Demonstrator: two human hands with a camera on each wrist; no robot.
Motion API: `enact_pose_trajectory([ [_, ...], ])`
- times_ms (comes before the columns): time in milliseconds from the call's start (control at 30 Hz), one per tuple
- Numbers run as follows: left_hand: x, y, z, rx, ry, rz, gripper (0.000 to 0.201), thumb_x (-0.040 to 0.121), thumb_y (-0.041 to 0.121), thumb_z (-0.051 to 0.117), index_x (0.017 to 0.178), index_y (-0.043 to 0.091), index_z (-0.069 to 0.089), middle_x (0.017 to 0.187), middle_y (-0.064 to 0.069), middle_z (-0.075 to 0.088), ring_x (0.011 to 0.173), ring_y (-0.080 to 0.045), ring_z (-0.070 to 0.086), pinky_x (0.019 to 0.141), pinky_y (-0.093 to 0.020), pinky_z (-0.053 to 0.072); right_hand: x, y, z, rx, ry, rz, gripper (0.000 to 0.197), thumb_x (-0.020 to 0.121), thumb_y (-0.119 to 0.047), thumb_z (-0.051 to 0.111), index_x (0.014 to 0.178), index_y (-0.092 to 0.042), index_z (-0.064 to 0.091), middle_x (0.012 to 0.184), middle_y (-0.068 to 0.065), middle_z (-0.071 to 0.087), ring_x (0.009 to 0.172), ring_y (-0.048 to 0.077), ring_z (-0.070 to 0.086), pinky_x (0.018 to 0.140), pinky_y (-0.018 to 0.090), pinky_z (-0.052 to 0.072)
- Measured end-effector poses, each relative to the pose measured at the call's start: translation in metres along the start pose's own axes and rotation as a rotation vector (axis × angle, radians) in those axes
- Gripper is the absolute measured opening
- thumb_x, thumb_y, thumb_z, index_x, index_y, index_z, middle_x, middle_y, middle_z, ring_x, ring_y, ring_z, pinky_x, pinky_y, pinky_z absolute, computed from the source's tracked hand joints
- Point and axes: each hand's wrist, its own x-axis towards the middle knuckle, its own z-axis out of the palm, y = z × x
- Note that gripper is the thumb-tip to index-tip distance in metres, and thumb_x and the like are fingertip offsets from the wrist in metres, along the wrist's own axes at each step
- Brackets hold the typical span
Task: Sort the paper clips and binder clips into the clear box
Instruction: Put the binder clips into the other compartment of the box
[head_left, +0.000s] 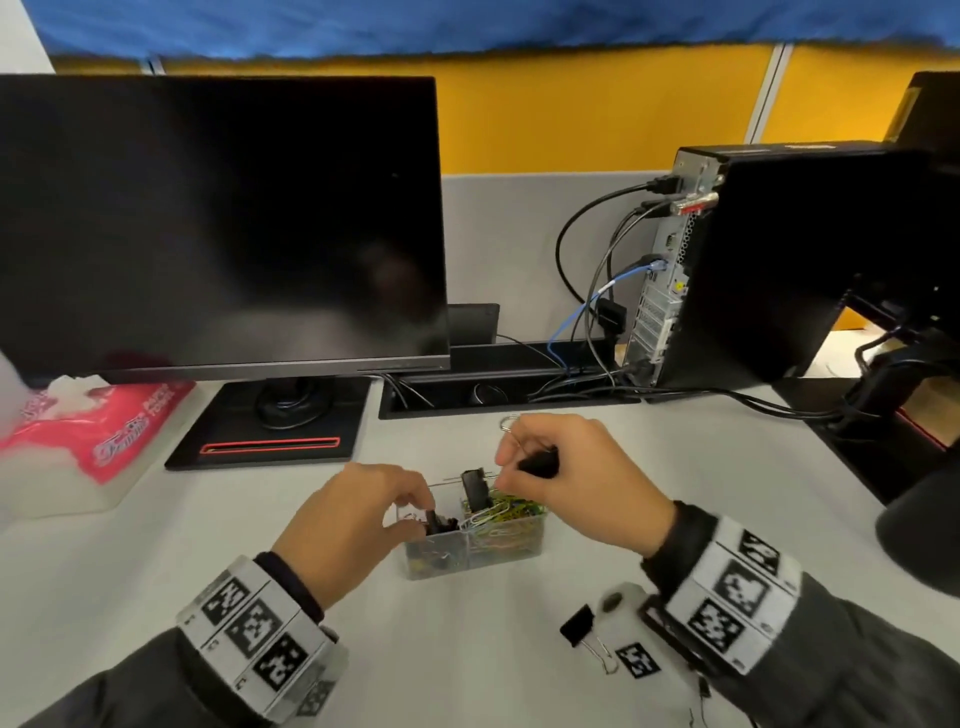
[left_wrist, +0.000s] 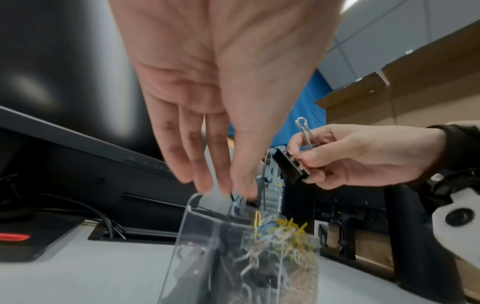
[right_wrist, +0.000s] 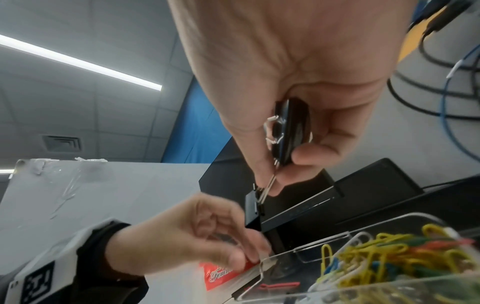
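The clear box (head_left: 530, 545) stands on the desk between my hands. Coloured paper clips (head_left: 511, 512) fill its right compartment, and they also show in the right wrist view as paper clips (right_wrist: 389, 253). My left hand (head_left: 415, 514) reaches into the left compartment and pinches a black binder clip (head_left: 439, 522) at the rim. My right hand (head_left: 511, 462) hovers above the box with one black binder clip (right_wrist: 292, 131) tucked in its palm. It also pinches the wire handle of a second binder clip (right_wrist: 253, 207), which hangs over the box. Another binder clip (head_left: 579, 626) lies on the desk by my right wrist.
A dark monitor (head_left: 223, 223) on a black base (head_left: 270, 436) stands behind the box. A pink tissue pack (head_left: 93, 431) lies at the left. At the right are a computer tower (head_left: 753, 260) with cables (head_left: 587, 312) and a cable slot (head_left: 493, 395).
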Motion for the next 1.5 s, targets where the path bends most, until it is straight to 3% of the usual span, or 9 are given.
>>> enact_pose_trajectory([
  [133,-0.001,0.002,-0.011,-0.367,0.172,-0.045,0.016,0.089,0.028,0.062,0.104,0.032,0.063,0.096,0.018,0.067,0.086,-0.002,0.063,0.067,-0.018,0.053,0.016,-0.009,0.022,0.025,0.021,-0.037,0.009,0.078,-0.017,0.073,0.081,-0.018,0.065,0.074,-0.001,0.07,0.071,0.011,0.065,0.075,0.03,0.054],
  [267,0.003,0.011,-0.014,-0.7,0.139,-0.116,0.012,0.086,0.018,0.067,0.098,0.021,0.07,0.085,0.001,0.073,0.076,-0.013,0.07,0.059,-0.024,0.057,0.025,-0.012,0.037,0.076,0.056,-0.031,0.01,0.08,-0.019,0.073,0.086,-0.017,0.065,0.078,-0.002,0.07,0.073,0.006,0.065,0.072,0.021,0.053],
  [400,0.007,0.001,-0.009,-0.438,0.274,-0.079,0.01,0.08,0.017,0.074,0.088,0.023,0.072,0.077,0.012,0.07,0.078,-0.002,0.065,0.063,-0.017,0.054,0.025,-0.009,0.033,0.095,0.15,0.035,0.011,0.088,-0.017,0.061,0.097,-0.015,0.055,0.088,-0.004,0.063,0.071,0.006,0.059,0.065,0.019,0.048],
  [500,0.009,-0.005,-0.006,-0.202,0.217,0.035,0.008,0.082,0.02,0.071,0.087,0.026,0.073,0.078,0.015,0.066,0.075,-0.002,0.063,0.07,-0.022,0.054,0.017,-0.005,0.021,0.208,0.113,0.17,0.008,0.095,-0.013,0.046,0.101,-0.009,0.043,0.093,0.01,0.054,0.073,0.021,0.056,0.062,0.034,0.05],
  [633,0.01,-0.002,-0.001,-0.031,0.151,0.111,0.012,0.085,0.022,0.068,0.094,0.027,0.074,0.088,0.01,0.061,0.072,-0.009,0.062,0.07,-0.028,0.053,0.003,-0.003,0.012,0.24,0.084,0.226,0.006,0.097,-0.013,0.039,0.102,-0.013,0.042,0.103,0.016,0.053,0.073,0.016,0.055,0.06,0.029,0.049],
  [767,0.014,0.008,-0.002,0.149,0.04,0.112,0.024,0.09,0.033,0.059,0.114,0.034,0.062,0.104,0.014,0.062,0.091,-0.012,0.062,0.071,-0.024,0.046,-0.008,0.0,0.008,0.245,0.054,0.254,0.014,0.096,-0.012,0.04,0.109,-0.017,0.044,0.103,0.014,0.054,0.073,0.014,0.055,0.061,0.027,0.049],
  [1033,0.033,0.011,0.008,0.058,-0.042,0.129,0.036,0.084,0.021,0.069,0.116,0.028,0.054,0.103,0.014,0.057,0.086,-0.007,0.054,0.072,-0.017,0.044,-0.019,-0.002,0.003,0.23,0.005,0.219,0.019,0.095,-0.007,0.04,0.11,-0.017,0.046,0.102,0.007,0.055,0.076,0.015,0.056,0.066,0.031,0.052],
  [1300,0.026,0.006,0.01,0.0,-0.013,0.139,0.027,0.083,0.021,0.069,0.108,0.028,0.059,0.092,0.017,0.057,0.089,-0.006,0.052,0.076,-0.027,0.052,-0.027,-0.001,0.002,0.062,-0.07,0.17,0.01,0.099,-0.008,0.035,0.102,-0.016,0.035,0.1,0.005,0.057,0.081,0.012,0.065,0.073,0.023,0.054],
  [1500,0.029,0.004,0.01,0.077,0.063,0.102,0.026,0.082,0.034,0.069,0.104,0.033,0.056,0.101,0.019,0.056,0.091,-0.004,0.057,0.066,-0.016,0.041,-0.025,-0.007,0.008,0.186,0.008,0.168,0.024,0.089,-0.014,0.062,0.096,-0.017,0.039,0.093,0.008,0.063,0.065,0.021,0.072,0.067,0.044,0.059],
])
